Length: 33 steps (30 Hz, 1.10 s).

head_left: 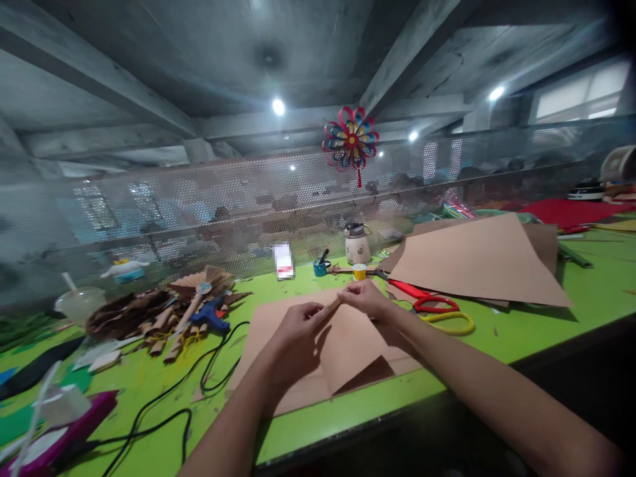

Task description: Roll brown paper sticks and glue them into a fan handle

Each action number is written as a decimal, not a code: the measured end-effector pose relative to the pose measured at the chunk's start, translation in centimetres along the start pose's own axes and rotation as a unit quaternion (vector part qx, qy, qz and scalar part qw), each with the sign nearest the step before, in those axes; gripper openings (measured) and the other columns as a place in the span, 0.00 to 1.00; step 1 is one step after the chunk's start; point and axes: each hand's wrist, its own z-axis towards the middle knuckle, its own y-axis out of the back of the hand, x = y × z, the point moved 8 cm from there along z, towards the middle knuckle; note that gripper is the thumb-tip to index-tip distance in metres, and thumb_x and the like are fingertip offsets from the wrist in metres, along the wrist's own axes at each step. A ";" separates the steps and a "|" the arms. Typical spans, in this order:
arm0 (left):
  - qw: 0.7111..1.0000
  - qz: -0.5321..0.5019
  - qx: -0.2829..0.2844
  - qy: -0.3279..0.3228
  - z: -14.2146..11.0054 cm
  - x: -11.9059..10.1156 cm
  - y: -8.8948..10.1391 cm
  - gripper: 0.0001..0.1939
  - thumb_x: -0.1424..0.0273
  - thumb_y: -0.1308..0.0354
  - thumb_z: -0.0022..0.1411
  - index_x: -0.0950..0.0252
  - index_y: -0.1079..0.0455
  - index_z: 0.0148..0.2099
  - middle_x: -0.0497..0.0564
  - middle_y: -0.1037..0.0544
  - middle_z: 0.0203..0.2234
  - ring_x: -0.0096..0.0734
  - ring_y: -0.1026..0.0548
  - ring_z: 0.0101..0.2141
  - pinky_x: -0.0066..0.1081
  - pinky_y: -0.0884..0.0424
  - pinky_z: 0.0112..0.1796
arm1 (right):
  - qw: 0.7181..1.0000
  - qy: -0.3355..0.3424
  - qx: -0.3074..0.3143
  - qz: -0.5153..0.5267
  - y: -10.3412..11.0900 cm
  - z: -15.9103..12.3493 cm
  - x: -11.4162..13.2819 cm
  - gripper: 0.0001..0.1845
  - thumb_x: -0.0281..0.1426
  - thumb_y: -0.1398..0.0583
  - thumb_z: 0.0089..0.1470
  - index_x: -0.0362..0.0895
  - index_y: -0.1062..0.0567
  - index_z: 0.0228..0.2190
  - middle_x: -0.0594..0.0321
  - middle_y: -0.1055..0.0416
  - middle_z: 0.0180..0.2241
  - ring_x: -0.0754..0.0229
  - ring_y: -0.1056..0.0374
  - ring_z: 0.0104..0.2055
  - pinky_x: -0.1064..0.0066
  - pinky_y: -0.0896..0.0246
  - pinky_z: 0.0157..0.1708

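Both my hands hold up a folded piece of brown paper [348,348] over a flat brown sheet [263,324] on the green table [149,384]. My left hand [298,331] pinches the paper's top edge from the left. My right hand [365,298] pinches the same edge from the right. The fingertips of the two hands nearly meet at the narrow top fold. The lower part of the folded piece hangs down to the table.
Red and yellow scissors [432,308] lie right of my hands. Large brown sheets [477,265] lie at the back right. A blue glue gun [211,315] with black cord [163,404], paper fans [149,318], small cups [358,271] and a perforated screen [199,212] stand behind.
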 end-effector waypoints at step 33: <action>0.973 -0.194 0.090 0.091 -0.4 3.9 -0.6 0.13 0.63 0.37 0.55 0.67 0.34 0.34 0.48 0.32 0.24 0.27 0.33 0.24 0.26 0.40 0.24 | 0.987 -0.013 0.156 -0.032 -1.7 -0.9 -0.6 0.18 0.41 0.39 0.50 0.41 0.34 0.19 0.72 0.46 0.16 0.70 0.52 0.18 0.76 0.60 0.18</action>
